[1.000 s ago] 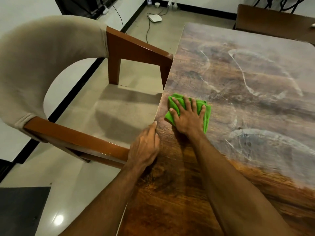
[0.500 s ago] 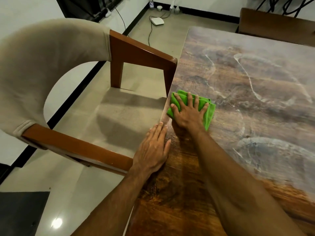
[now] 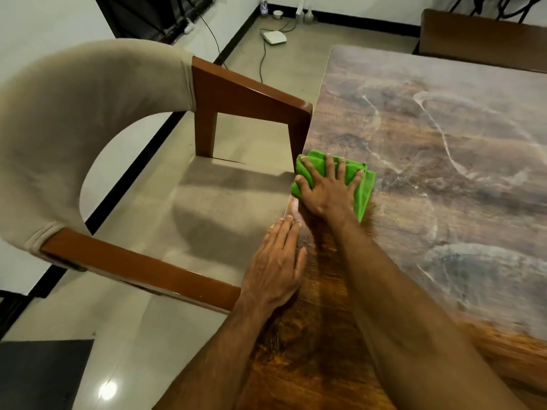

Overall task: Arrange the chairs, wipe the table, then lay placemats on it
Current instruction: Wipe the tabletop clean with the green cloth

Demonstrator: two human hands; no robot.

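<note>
Single head-worn wide-angle view, which looked forward and steeply down from above the near end of the table (image 3: pixel 444 179). The tabletop filled the right half and its left edge ran up mid-frame. The chair (image 3: pixel 74 113) was seen from above on the left, close in. Both forearms entered from the bottom edge, with the left hand (image 3: pixel 275 270) and right hand (image 3: pixel 328 190) near centre at arm's reach. The far floor (image 3: pixel 281 63) and wall base ran along the top. Lines bowed toward the frame edges.
</note>
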